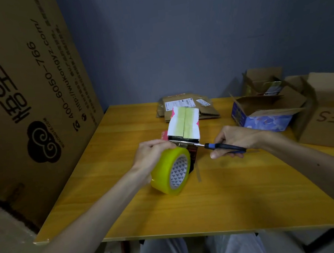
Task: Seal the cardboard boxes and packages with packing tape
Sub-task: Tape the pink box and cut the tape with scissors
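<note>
Nearest me on the yellow table [220,206], my left hand [151,154] curls over the top of the yellow tape roll [170,172], gripping it on edge. Just beyond, my right hand [236,140] is wrapped round the blue handle of a cutting tool [225,147], with its blade pointing left at the near end of the small white box [183,125]. The box has yellow tape along its top. Flattened brown packages [186,104] lie behind it, and open cartons [270,106] stand far right.
</note>
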